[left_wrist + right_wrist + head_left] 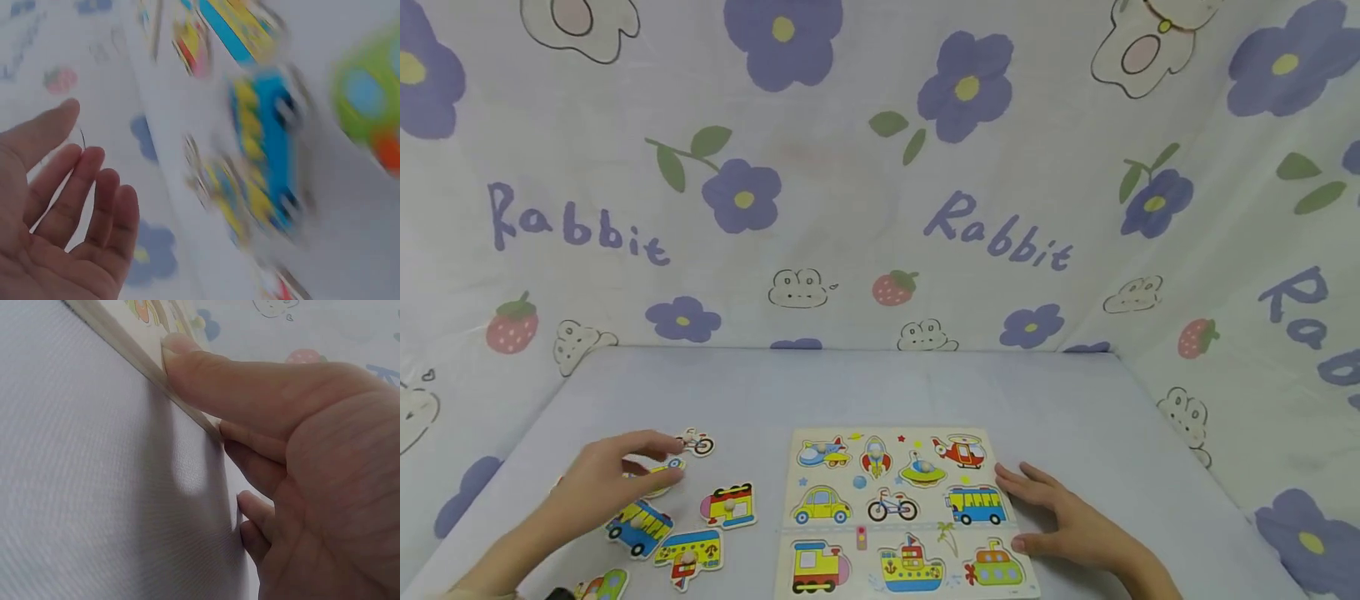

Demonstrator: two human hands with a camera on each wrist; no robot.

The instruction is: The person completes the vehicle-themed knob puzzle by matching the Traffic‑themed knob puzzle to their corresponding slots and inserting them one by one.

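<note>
My left hand (602,479) is over the loose wooden puzzle pieces, fingers loosely bent and holding nothing. By its fingertips lies a bicycle piece (700,443), and a yellow piece (662,482) is partly hidden under it. A blue bus piece (638,527), a ship piece (690,554) and a train piece (730,506) lie nearby. The left wrist view is blurred over the pieces. My right hand (1071,521) touches the right edge of the puzzle board (784,528). In the right wrist view its thumb (212,378) rests on the board's rim.
A green piece (606,585) lies at the bottom left, cut off by the frame. Knobs show on the plane (824,452), rocket (876,458) and saucer (923,472) in the board's top row. Patterned sheeting (850,167) surrounds the pale table (880,383).
</note>
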